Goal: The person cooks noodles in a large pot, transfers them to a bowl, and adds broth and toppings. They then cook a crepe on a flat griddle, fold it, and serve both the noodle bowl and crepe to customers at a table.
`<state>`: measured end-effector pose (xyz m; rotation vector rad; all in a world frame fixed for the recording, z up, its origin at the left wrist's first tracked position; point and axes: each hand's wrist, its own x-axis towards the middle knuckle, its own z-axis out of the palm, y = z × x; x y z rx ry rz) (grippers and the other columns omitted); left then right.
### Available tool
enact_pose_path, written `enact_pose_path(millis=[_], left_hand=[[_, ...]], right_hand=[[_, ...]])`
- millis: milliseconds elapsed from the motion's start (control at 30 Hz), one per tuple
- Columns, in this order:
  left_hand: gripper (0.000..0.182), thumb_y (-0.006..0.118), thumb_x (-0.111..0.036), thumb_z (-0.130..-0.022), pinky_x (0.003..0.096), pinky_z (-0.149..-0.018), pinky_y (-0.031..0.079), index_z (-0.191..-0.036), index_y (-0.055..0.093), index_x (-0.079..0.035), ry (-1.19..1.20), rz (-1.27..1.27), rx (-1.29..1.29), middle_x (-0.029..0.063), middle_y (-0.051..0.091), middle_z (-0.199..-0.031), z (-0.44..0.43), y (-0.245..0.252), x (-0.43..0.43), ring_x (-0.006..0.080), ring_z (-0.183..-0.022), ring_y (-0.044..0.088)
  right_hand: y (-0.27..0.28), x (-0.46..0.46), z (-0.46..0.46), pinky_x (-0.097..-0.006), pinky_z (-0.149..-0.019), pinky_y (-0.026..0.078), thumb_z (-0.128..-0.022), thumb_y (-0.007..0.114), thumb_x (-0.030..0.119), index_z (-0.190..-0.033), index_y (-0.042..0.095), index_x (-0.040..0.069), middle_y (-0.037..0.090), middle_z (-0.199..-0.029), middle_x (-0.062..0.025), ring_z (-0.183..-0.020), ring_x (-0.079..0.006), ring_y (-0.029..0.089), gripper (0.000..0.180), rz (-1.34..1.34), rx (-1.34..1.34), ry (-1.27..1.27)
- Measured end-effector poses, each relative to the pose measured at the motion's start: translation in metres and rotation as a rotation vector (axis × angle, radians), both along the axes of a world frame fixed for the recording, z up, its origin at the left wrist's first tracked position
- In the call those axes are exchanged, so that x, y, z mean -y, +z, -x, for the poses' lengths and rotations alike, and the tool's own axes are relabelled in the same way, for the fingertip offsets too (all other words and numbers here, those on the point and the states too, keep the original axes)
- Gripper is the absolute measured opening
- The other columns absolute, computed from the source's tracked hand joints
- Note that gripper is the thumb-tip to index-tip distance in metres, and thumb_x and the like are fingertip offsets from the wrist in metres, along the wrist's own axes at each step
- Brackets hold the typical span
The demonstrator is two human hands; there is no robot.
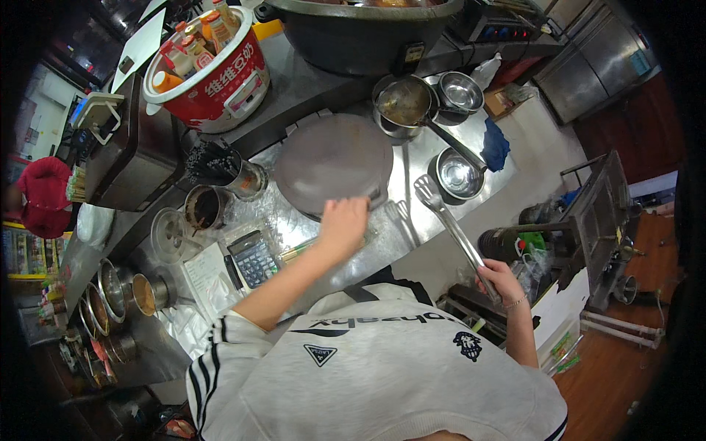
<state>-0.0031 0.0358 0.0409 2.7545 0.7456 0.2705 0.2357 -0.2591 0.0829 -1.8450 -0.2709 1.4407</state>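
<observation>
My left hand [346, 223] is at the front rim of a round, dark hinged griddle [333, 157], its fingers curled over the lid's handle. The lid is down, so the inside of the griddle is hidden. In my right hand [499, 281] is a pair of long metal tongs [455, 237], held by the handle end. The slotted tips of the tongs point away from me, past the counter's front edge and beside a steel bowl [460, 173]. A calculator [253, 259] and a sheet of paper with writing [207, 275] lie left of my left forearm.
A dark ladle-like pan [405, 102] rests over a pot, its handle reaching toward the bowl. Behind stand a large black cooker [358, 38] and a red-and-white tub of bottles [220, 93]. Left are a cup of dark sauce [204, 208], a steel holder of black straws [242, 176] and several steel containers [149, 295].
</observation>
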Motion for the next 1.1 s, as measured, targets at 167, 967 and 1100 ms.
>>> enact_pose_path(millis=[167, 967, 1100], left_hand=[[0.025, 0.051, -0.007, -0.085, 0.0408, -0.077, 0.047, -0.109, 0.056, -0.005, 0.101, 0.018, 0.384, 0.0171, 0.063, -0.097, -0.011, 0.096, -0.103, 0.0324, -0.092, 0.061], [0.030, 0.042, -0.026, -0.094, 0.0430, -0.083, 0.047, -0.114, 0.059, -0.010, 0.212, -0.033, 0.137, 0.0180, 0.062, -0.104, -0.032, 0.159, -0.238, 0.0354, -0.097, 0.059], [0.029, 0.044, -0.025, -0.094, 0.0424, -0.083, 0.047, -0.114, 0.058, -0.010, 0.215, 0.047, 0.142, 0.0181, 0.062, -0.102, -0.032, 0.161, -0.242, 0.0355, -0.097, 0.059]], right_hand=[[0.015, -0.065, -0.019, -0.0245, -0.047, 0.042, -0.090, 0.054, 0.029, -0.085, 0.059, 0.001, 0.057, -0.067, -0.0019, -0.053, -0.0092, 0.052, 0.030, 0.076, 0.044, 0.336], [-0.082, -0.199, 0.027, -0.0321, -0.048, 0.044, -0.082, 0.064, 0.025, -0.084, 0.062, 0.005, 0.058, -0.061, -0.0052, -0.053, -0.0211, 0.057, 0.020, -0.545, 1.165, 0.442], [-0.041, -0.182, 0.038, -0.0349, -0.050, 0.045, -0.080, 0.062, 0.021, -0.097, 0.062, 0.010, 0.058, -0.069, -0.0053, -0.059, -0.0234, 0.058, 0.020, -0.433, 1.556, 0.576]])
